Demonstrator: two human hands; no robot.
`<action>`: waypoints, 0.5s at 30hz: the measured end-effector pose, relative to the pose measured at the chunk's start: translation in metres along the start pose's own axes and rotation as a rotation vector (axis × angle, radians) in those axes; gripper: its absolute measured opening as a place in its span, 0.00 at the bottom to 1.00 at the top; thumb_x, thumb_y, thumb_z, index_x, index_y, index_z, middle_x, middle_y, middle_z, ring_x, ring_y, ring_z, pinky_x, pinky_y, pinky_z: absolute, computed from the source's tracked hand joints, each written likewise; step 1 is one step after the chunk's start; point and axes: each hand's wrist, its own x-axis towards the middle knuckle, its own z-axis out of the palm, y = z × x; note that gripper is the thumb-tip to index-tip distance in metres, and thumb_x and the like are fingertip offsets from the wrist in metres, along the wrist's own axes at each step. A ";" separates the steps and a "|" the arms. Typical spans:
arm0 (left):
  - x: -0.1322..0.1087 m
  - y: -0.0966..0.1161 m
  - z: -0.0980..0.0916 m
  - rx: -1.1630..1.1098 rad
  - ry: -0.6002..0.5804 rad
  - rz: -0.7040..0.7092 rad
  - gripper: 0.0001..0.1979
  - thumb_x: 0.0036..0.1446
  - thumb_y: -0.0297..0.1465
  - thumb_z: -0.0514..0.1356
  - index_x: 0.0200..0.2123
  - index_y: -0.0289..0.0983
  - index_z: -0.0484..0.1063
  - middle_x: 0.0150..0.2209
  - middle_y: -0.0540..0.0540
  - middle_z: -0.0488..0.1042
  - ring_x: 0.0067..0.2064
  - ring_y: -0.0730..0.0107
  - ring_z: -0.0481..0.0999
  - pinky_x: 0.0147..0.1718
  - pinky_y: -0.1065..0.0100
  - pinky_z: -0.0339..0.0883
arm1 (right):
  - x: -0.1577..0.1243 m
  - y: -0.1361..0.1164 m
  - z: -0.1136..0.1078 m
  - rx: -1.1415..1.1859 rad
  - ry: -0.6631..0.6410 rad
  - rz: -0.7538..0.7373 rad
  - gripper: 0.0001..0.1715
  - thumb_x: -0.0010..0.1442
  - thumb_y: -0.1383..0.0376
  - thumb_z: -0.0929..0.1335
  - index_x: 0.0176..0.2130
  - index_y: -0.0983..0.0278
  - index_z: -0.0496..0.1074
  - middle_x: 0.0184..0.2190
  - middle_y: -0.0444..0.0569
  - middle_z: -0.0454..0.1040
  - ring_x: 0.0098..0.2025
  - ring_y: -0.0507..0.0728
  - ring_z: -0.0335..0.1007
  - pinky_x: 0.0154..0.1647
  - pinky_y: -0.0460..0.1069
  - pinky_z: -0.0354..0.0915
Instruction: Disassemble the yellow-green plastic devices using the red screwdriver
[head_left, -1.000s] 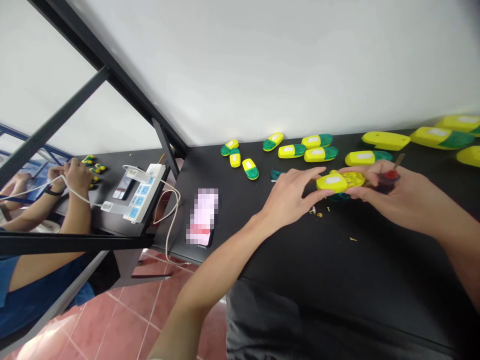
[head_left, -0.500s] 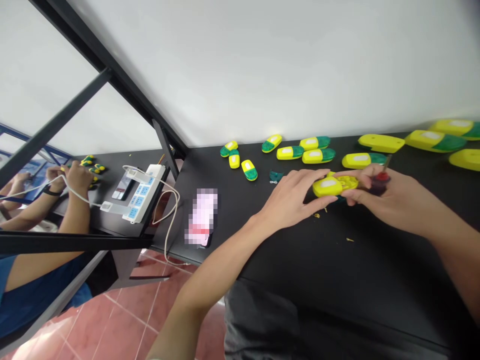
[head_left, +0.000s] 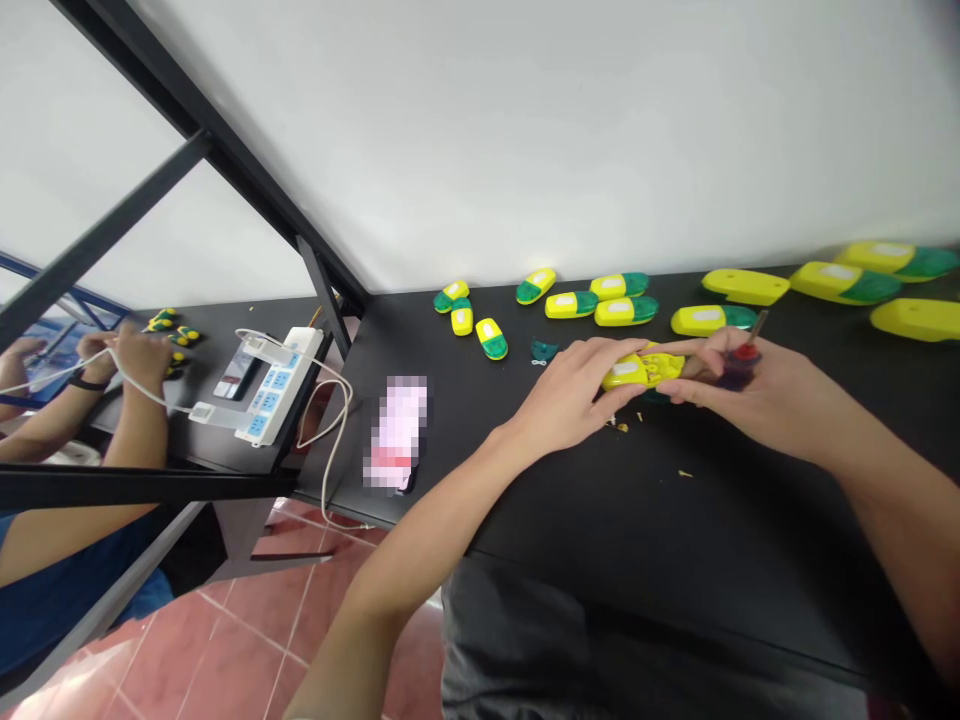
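My left hand [head_left: 576, 388] is closed around the left end of a yellow plastic casing [head_left: 630, 371], with the thumb along its near side. The casing's inside shows at its right part, and a bit of dark green shows beneath it. In my right hand [head_left: 765, 385] is a screwdriver [head_left: 741, 366] with a dark red handle, its metal shaft pointing up and away from the casing. The thumb and fingertips of that hand also touch the casing's right end. Tiny brass-coloured pieces [head_left: 621, 427] lie just below the casing.
Several yellow-and-green casings [head_left: 626, 311] line the back of the black table [head_left: 585, 540]. A small dark green piece [head_left: 544, 350] lies left of my hands. A phone [head_left: 397, 435], a white cable [head_left: 337, 440] and a power strip [head_left: 281, 390] are farther left, near another person's hands [head_left: 139, 355].
The view has shifted slightly, and both hands and the casing appear a little farther left. More of the casing's open inside shows now. The screwdriver stays in my right hand.
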 end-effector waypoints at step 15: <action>0.004 -0.003 -0.003 0.002 -0.012 -0.028 0.25 0.70 0.37 0.59 0.67 0.41 0.62 0.59 0.40 0.76 0.61 0.58 0.74 0.61 0.55 0.66 | -0.004 -0.010 0.001 0.149 -0.053 -0.078 0.38 0.45 0.38 0.77 0.27 0.56 0.53 0.33 0.54 0.80 0.55 0.72 0.75 0.49 0.61 0.70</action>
